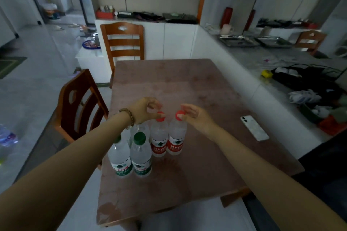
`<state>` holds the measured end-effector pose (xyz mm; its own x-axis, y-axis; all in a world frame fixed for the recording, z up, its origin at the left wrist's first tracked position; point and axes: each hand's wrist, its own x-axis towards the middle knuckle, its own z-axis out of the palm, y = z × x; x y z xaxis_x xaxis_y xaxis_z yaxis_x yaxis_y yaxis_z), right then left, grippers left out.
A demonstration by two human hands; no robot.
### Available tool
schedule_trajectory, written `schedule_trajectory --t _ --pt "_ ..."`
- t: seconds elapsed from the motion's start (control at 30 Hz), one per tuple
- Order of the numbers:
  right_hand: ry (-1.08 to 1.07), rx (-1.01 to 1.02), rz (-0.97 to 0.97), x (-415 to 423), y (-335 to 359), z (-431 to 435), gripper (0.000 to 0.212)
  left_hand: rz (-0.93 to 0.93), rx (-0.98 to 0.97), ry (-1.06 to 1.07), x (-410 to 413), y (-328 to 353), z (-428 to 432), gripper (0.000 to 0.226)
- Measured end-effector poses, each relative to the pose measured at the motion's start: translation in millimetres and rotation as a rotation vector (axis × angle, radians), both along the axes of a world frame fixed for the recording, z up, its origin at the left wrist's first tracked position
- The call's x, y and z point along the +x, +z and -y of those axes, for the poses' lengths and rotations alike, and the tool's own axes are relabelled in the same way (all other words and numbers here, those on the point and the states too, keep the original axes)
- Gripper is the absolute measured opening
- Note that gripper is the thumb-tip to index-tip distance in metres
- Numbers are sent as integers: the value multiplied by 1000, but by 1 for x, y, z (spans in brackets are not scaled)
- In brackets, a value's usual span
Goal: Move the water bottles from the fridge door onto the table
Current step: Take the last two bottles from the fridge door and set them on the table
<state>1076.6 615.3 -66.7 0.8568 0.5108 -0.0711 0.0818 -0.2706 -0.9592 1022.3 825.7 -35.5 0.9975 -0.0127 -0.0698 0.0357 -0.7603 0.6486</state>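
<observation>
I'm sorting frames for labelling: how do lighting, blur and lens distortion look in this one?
Head view: dim, even indoor light with no harsh glare; the bottles throw a soft shadow toward the camera on the table; their label print is smeared and the far room is soft; wide-angle warp bends the counter and stretches the bottom corners.

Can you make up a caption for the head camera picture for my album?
Left hand and right hand touch the caps of two red-capped bottles on the table, beside green-capped bottles.
</observation>
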Motion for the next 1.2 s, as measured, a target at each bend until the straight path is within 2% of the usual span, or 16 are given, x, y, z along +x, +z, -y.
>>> schedule_trajectory --t 0.17,0.23,0.33,0.43,0.57,0.83,0.97,1.07,1.2 --pt "-271 -30 81 -44 27 47 44 162 16 -94 5 28 24 37" --pt "-406 -38 110 -75 38 76 44 217 -44 -192 -1 40 44 40" --pt "-627 -52 140 -147 56 113 49 291 -143 -335 -27 50 82 41" --pt "-835 -148 166 -244 72 141 55 317 -146 -510 -72 51 125 51" --pt "-1067 -364 210 -391 111 170 62 293 -150 -760 -163 76 192 61" --pt "-1402 -848 430 -675 196 179 66 541 -390 -1215 -405 153 320 61" --pt "-1500 -972 472 -797 218 182 66 667 -498 -1337 -526 183 350 62" --pt "-1547 -1068 465 -887 223 193 66 830 -526 -1401 -608 199 366 67" --pt "-1591 -1137 373 -993 225 218 68 1012 -432 -1421 -701 215 393 68"
